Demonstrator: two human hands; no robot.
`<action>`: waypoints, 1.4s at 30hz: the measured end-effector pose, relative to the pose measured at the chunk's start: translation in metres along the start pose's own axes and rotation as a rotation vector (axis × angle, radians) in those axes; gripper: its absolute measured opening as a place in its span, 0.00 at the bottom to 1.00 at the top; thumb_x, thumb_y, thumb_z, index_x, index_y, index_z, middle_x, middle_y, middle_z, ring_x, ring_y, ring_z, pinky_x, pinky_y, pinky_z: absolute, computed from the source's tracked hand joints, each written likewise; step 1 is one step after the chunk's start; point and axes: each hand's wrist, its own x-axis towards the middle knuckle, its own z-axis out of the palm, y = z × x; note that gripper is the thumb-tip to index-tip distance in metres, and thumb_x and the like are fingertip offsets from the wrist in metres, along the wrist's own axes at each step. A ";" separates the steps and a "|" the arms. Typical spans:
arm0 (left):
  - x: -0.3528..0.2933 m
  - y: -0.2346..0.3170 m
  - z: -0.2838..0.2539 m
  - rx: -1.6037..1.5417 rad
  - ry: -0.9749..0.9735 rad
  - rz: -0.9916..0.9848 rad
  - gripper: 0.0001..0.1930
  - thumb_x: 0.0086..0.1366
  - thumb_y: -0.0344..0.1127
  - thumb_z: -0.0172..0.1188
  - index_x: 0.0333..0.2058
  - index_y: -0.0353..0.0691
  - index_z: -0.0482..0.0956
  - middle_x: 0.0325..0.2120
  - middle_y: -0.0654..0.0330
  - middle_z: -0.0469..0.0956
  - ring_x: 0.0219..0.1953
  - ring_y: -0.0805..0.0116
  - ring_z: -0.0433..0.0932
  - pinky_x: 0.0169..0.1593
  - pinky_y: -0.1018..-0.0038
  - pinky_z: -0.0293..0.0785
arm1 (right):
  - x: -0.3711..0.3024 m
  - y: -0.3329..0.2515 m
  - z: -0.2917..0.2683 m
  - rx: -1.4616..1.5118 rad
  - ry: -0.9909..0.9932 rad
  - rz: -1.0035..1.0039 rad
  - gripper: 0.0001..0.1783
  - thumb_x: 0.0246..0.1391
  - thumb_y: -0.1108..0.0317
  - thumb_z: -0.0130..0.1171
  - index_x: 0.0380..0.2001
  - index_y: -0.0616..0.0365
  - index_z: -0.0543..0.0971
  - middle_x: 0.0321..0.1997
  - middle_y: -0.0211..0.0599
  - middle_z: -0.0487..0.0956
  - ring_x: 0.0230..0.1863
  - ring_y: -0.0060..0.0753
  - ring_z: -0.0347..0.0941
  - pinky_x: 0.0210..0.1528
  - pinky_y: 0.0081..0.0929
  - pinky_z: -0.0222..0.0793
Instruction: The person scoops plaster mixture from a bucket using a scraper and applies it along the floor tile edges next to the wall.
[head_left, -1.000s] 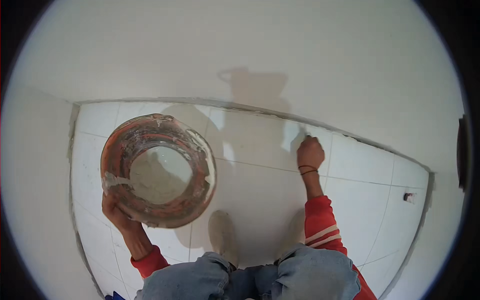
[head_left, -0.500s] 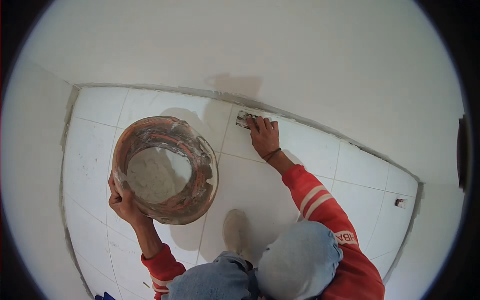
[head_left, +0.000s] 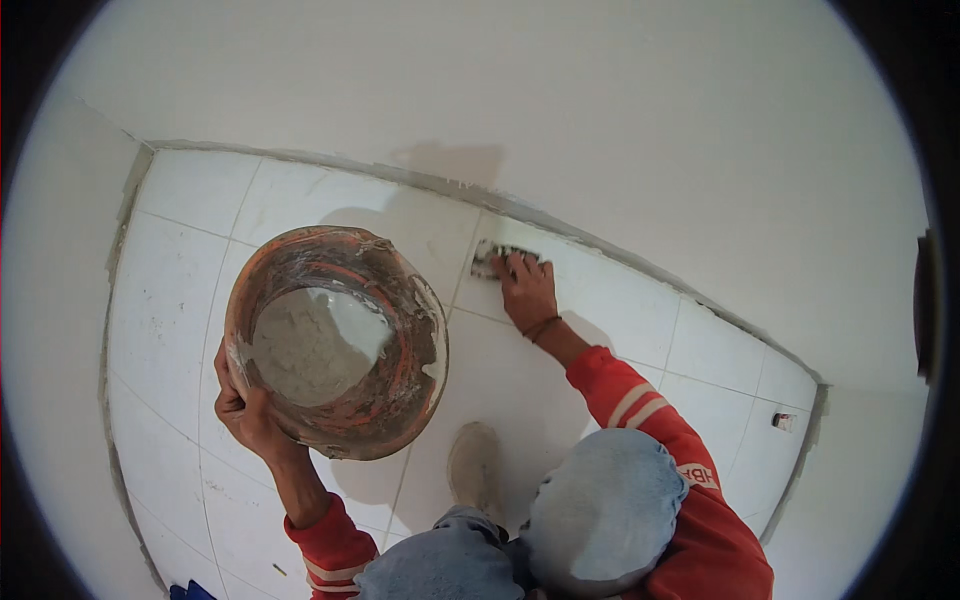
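My left hand [head_left: 250,415] grips the rim of a round bucket [head_left: 405,405] with a worn, orange-and-grey, mortar-crusted inside. Grey wet mortar [head_left: 305,350] lies at its bottom, with a pale, shiny patch on the right side. The bucket is held tilted, its mouth facing up toward me. My right hand [head_left: 530,295] is closed on a small flat spreader [head_left: 485,258], dark and smeared with white. The spreader is over the white floor tiles, a little short of the wall's foot. Its handle is hidden under my fingers.
A pale wall [head_left: 600,110] rises ahead, with a rough grey strip [head_left: 570,220] along its foot. White tiles [head_left: 165,300] cover the floor. My shoe [head_left: 473,465] stands below the bucket. A small hole or box [head_left: 783,421] shows at right; something blue [head_left: 192,591] lies lower left.
My right hand and the spreader have drawn back from the wall's foot, nearer to me. The bucket has shifted slightly right, and the view has moved a little.
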 end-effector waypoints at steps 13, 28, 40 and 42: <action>0.009 -0.006 0.001 0.050 -0.022 0.052 0.33 0.40 0.30 0.55 0.49 0.20 0.82 0.47 0.53 0.83 0.46 0.62 0.84 0.58 0.64 0.80 | -0.007 0.050 -0.073 0.180 -0.012 -0.263 0.26 0.50 0.73 0.65 0.55 0.42 0.85 0.54 0.24 0.81 0.60 0.34 0.74 0.63 0.47 0.65; -0.033 0.002 0.025 0.162 0.089 0.148 0.30 0.44 0.31 0.56 0.48 0.19 0.82 0.49 0.54 0.82 0.47 0.63 0.83 0.59 0.66 0.77 | 0.068 0.037 -0.001 0.308 0.027 -0.393 0.15 0.60 0.68 0.59 0.49 0.49 0.85 0.57 0.29 0.82 0.65 0.39 0.74 0.69 0.49 0.63; -0.026 0.003 0.047 0.362 -0.109 0.248 0.22 0.39 0.32 0.57 0.33 0.24 0.88 0.51 0.44 0.79 0.55 0.52 0.76 0.63 0.52 0.71 | 0.069 0.033 -0.018 0.266 -0.025 -0.330 0.12 0.61 0.66 0.59 0.46 0.49 0.84 0.53 0.29 0.82 0.62 0.37 0.74 0.68 0.48 0.64; -0.026 0.005 0.049 0.339 -0.102 0.230 0.22 0.39 0.31 0.56 0.33 0.24 0.88 0.51 0.44 0.79 0.55 0.53 0.77 0.63 0.52 0.71 | 0.066 0.034 -0.019 0.250 -0.042 -0.332 0.12 0.61 0.66 0.59 0.46 0.49 0.84 0.53 0.29 0.82 0.62 0.37 0.74 0.68 0.48 0.63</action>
